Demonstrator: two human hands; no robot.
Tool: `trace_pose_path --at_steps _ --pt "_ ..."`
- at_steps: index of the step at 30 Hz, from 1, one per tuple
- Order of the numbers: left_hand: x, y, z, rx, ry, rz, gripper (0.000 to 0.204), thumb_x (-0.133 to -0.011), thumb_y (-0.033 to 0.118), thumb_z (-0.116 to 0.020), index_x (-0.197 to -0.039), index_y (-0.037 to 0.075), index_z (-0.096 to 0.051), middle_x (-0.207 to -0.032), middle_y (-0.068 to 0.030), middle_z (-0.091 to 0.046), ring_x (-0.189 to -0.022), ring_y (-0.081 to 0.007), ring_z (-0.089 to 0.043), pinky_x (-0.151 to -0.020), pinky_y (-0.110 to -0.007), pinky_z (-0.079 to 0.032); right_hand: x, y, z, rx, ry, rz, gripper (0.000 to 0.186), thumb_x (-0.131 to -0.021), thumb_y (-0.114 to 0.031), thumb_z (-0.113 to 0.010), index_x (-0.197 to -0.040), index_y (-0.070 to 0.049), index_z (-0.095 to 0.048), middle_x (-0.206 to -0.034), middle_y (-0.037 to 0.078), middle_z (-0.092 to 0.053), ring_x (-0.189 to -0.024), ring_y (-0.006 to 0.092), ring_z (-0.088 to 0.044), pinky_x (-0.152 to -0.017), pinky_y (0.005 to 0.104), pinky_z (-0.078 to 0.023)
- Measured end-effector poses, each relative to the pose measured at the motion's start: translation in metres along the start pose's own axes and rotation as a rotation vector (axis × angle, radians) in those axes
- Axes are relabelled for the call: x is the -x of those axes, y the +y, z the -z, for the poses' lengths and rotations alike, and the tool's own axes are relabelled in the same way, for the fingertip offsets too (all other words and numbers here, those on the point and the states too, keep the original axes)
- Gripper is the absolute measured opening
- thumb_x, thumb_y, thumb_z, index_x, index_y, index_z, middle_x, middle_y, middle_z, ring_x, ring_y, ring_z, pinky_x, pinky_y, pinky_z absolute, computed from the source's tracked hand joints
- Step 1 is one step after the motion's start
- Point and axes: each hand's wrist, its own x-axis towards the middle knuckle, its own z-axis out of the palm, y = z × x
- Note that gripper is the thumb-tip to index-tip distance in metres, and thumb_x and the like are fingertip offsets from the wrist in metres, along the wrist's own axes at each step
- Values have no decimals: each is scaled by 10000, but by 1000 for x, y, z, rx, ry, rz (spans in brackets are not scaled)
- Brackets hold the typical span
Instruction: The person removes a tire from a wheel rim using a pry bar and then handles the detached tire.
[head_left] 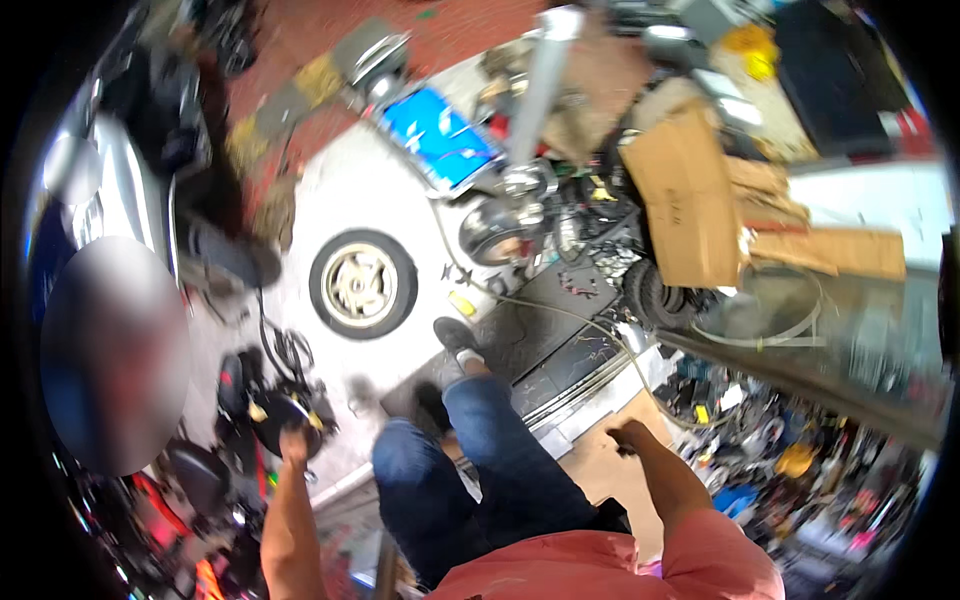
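Note:
My left hand (pixel 294 440) is at the lower left, over the edge of a dark round part (pixel 272 422) with small yellowish spots. Motion smears its fingers, so whether it holds that part does not show. On the other side of my legs, my right hand (pixel 628 437) is closed above a tan board (pixel 612 468). Something small and dark shows under its fingers, too blurred to name. A small wheel with a black tyre (pixel 321 284) and a cream rim lies flat on the pale floor ahead of my feet.
A blue tray (pixel 435 137) and a grey post (pixel 543 90) stand ahead. Metal parts and cables crowd the floor around the post. Cardboard (pixel 690 205) leans at right by a glass-topped case (pixel 860 340). Motorbikes and a blurred person (pixel 115 355) are at left.

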Motion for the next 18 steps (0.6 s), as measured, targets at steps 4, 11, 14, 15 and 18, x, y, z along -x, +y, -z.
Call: trace_pose_path --at_steps 4,11,14,15,18 --pt "-5 25 101 635 -864 1117 279 -1018 291 -473 -1051 116 -688 -907 -47 -688 -729 -194 -638 -720 -430 -528 50 216 -76 -757 -29 -219 448 -953 -453 -677 -771 -51 -604 -628 154 -680 -524 261 -683 -470 386 -492" --pt "-206 122 138 1225 -995 1496 313 -986 382 -491 -1121 153 -655 -999 -105 -699 -884 -249 -686 -646 -473 -529 196 406 -284 -1022 -207 -529 429 -1009 -487 -572 -776 -129 -603 -621 70 -586 -482 186 -524 -486 380 -445" --pt "-305 204 129 1142 -1110 1357 386 -984 474 -561 -1171 148 -646 -1052 -141 -743 -925 -293 -748 -694 -489 -573 203 467 -376 -1164 -268 -501 351 -996 -468 -587 -875 -141 -625 -730 92 -615 -601 214 -567 -547 400 -476" --pt "-342 243 150 1154 -1074 1238 433 -989 487 -571 -1205 117 -643 -1036 -133 -747 -897 -301 -742 -727 -499 -567 199 481 -399 -1205 -283 -491 330 -992 -462 -593 -908 -145 -632 -766 100 -625 -640 223 -581 -567 406 -486" --pt "-426 321 172 1186 -1029 1036 405 -1010 417 -581 -1230 83 -644 -1050 -123 -750 -897 -294 -736 -743 -490 -568 161 515 -434 -1287 -279 -405 290 -979 -443 -608 -1007 -157 -654 -876 122 -655 -758 252 -624 -627 425 -517"
